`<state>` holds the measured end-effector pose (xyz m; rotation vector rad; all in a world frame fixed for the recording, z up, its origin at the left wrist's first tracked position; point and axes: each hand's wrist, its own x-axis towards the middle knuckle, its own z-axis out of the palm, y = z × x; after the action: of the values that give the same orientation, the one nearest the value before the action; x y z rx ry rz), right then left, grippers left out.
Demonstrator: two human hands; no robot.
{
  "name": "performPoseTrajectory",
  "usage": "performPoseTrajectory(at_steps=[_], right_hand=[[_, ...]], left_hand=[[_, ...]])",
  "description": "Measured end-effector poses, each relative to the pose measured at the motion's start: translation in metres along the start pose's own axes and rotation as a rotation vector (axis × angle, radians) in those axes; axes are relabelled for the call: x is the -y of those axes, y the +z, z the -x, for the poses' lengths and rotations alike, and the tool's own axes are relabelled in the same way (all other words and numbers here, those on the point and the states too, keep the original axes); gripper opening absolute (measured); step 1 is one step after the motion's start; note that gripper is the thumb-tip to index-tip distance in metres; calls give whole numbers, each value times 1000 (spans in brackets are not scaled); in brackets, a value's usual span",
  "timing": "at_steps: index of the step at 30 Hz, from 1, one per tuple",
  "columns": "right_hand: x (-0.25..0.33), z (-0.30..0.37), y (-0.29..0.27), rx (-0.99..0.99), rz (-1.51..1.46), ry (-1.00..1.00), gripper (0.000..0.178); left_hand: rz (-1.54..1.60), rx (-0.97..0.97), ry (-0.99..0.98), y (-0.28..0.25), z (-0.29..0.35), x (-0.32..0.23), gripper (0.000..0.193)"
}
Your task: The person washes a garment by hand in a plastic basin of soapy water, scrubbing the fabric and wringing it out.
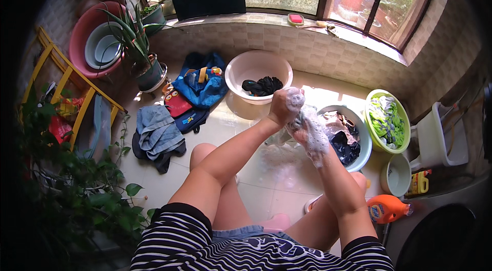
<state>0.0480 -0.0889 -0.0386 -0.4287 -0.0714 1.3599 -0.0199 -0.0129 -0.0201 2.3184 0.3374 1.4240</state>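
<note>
My left hand (283, 109) is closed in a fist with white suds over its knuckles. Beside it and a little nearer, my right hand (312, 137) is thickly coated in foam down to the wrist, and its fingers are curled. Between the two hands is a foam-covered cloth (296, 123); the suds hide what kind it is. Both hands are raised above the tiled floor. Just beyond them stands a pale pink basin (234, 77) with a dark wet garment (262, 86) in it. A light blue basin (367, 143) of mixed clothes sits to the right of my right hand.
A green basin (410, 140) of green-and-grey laundry stands farther right, near a small pale basin (395, 176) and an orange detergent bottle (387, 209). At left lie folded denim (156, 130) and a blue bag (205, 89), by a potted aloe (148, 73). Leafy vines (77, 189) fill the lower left.
</note>
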Motion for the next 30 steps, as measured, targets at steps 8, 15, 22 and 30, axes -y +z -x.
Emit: performPoseTrajectory(at_steps=[8,15,22,30], right_hand=[[3,-9,-16,-24,-56,-47,10],[6,1,-10,-79,83,-35,7],[-4,-12,-3,-94,147,-154,9],[-6,-3,-17,68,1325,-178,22]], left_hand=[[145,-37,-69,0,-4,-7,18],[159,-75,128,13,21,-42,13],[174,89,-413,-2,7,25,23],[634,706,-1064,-12,6,15,99]])
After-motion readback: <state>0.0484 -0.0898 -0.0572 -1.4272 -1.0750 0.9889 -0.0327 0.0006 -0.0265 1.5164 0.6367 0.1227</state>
